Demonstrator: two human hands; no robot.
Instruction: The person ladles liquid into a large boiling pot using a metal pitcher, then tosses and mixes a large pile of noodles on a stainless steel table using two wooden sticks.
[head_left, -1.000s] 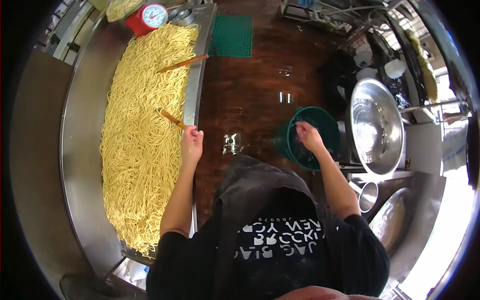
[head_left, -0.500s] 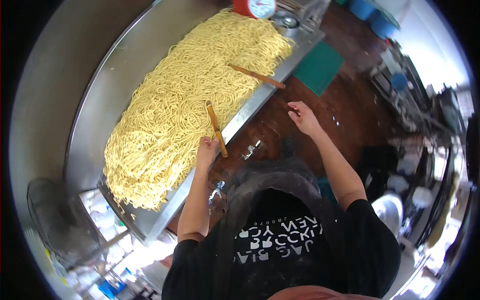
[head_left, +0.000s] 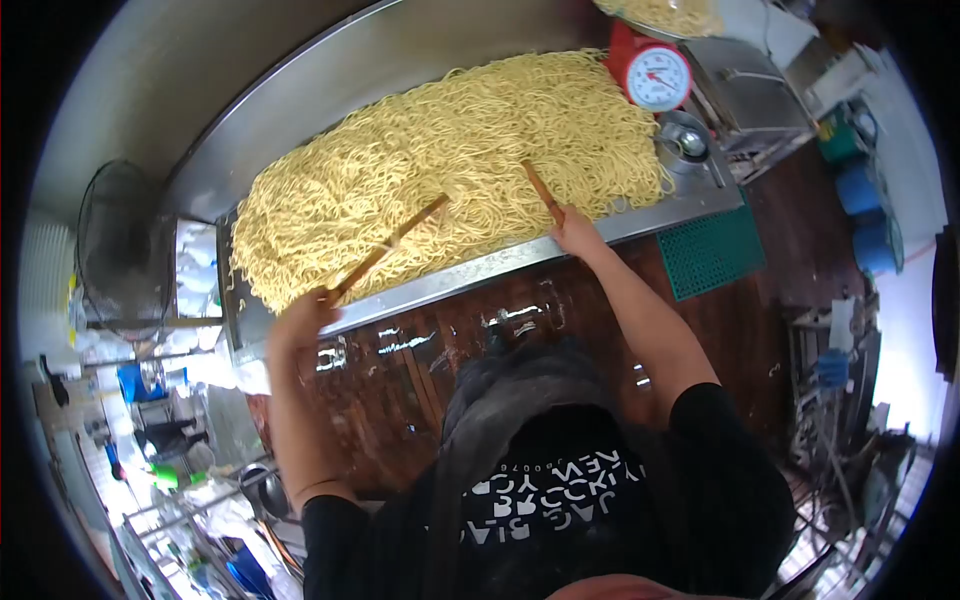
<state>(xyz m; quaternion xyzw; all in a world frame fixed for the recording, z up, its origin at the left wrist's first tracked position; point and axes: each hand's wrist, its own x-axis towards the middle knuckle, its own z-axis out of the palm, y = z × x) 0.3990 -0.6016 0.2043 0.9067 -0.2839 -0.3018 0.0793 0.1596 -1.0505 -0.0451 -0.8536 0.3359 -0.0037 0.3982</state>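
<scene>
Yellow noodles [head_left: 450, 150] cover most of a metal table [head_left: 470, 270] in a thick layer. My left hand [head_left: 310, 315], slightly blurred, is closed around one end of a wooden stick [head_left: 390, 245], whose far end rests on the noodles. A second wooden stick [head_left: 543, 192] is gripped at its near end by my right hand [head_left: 577, 232], over the table's front edge. Its tip touches the noodles.
A red scale [head_left: 655, 78] and a small metal bowl [head_left: 684, 141] stand at the table's right end. A green mat [head_left: 712, 252] lies on the wet floor. A round fan [head_left: 125, 245] is at the left, with blue buckets [head_left: 865, 215] at the right.
The view has swung round to face the table. My right hand has come from the green bucket to the right stick and grasped it. My left hand has moved left with its stick.
</scene>
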